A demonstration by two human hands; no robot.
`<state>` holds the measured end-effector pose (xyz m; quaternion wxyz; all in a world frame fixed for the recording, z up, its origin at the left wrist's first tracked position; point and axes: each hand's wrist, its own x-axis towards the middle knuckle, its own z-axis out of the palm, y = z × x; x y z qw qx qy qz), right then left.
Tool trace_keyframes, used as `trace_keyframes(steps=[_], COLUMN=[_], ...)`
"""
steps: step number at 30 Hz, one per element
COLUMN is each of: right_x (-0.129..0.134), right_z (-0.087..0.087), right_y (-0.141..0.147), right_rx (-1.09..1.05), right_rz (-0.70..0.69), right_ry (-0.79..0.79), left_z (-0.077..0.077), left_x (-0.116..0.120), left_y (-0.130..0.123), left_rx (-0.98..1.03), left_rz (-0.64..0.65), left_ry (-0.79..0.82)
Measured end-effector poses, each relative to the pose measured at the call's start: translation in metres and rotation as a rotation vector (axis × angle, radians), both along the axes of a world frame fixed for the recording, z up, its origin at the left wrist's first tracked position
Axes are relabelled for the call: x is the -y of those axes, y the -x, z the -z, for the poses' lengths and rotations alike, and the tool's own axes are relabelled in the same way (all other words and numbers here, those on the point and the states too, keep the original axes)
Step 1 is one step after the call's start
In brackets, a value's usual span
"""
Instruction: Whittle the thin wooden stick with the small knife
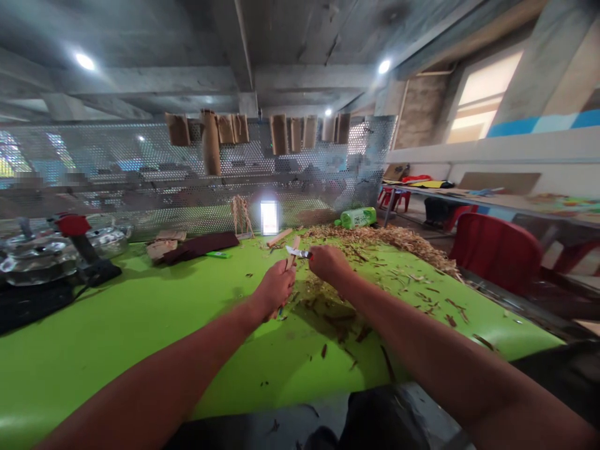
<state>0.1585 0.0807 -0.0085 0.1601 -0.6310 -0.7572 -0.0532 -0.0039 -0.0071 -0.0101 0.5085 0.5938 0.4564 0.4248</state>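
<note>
My left hand [275, 289] is closed around a narrow strip of wood [294, 245], which sticks up out of the fist at a slant; its lower end shows just below the hand. In my right hand [329, 264], fingers wrapped round the handle, is a knife [297, 252]. Its pale blade lies across the upper part of the strip, pointing left. Whether the edge bites into the wood is too small to tell. Both hands are above the green tabletop [154, 331], with wood shavings [335, 312] scattered beneath and to the right.
A heap of shavings [398, 240] runs along the far right edge, by a green plastic bottle [359, 217] on its side. Behind stands a perforated metal screen [164, 181]. A bright screen [269, 217], dark brown sheet [204, 245] and red-topped tool [77, 237] lie beyond or left; a red chair [497, 250] stands right.
</note>
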Motion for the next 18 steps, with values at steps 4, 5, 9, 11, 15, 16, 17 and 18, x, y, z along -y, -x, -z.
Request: trace_keyframes(steps=[4, 5, 9, 11, 15, 16, 17, 18], right_x=[-0.027, -0.031, -0.029, -0.017, 0.013, 0.019, 0.023, 0.026], right_z=[-0.005, -0.007, -0.009, -0.006, 0.0, 0.001, 0.002, 0.003], right_y=[-0.046, -0.056, -0.057, -0.035, 0.013, 0.02, 0.025, 0.028], right_rx=[-0.104, -0.133, -0.243, -0.216, -0.04, 0.004, 0.039, 0.065], right_rz=[0.229, 0.278, 0.319, 0.217, -0.036, -0.074, -0.098, -0.113], right_ry=[0.115, 0.109, 0.003, -0.02, -0.031, -0.018, -0.001, 0.016], left_z=[0.004, 0.004, 0.004, 0.004, 0.004, 0.004, 0.003, 0.003], left_x=[0.019, 0.022, 0.016, 0.007, -0.004, -0.005, -0.006, -0.006], left_y=[-0.008, -0.009, -0.005, -0.001, 0.004, 0.004, 0.003, 0.003], left_rx=[-0.04, -0.026, 0.042, 0.049, 0.06, 0.053, 0.045, 0.038], left_rz=[0.139, 0.17, 0.108, 0.043, -0.033, -0.049, -0.067, -0.085], left_ry=[-0.039, -0.044, 0.017, 0.026, 0.011, 0.019, 0.034, 0.049])
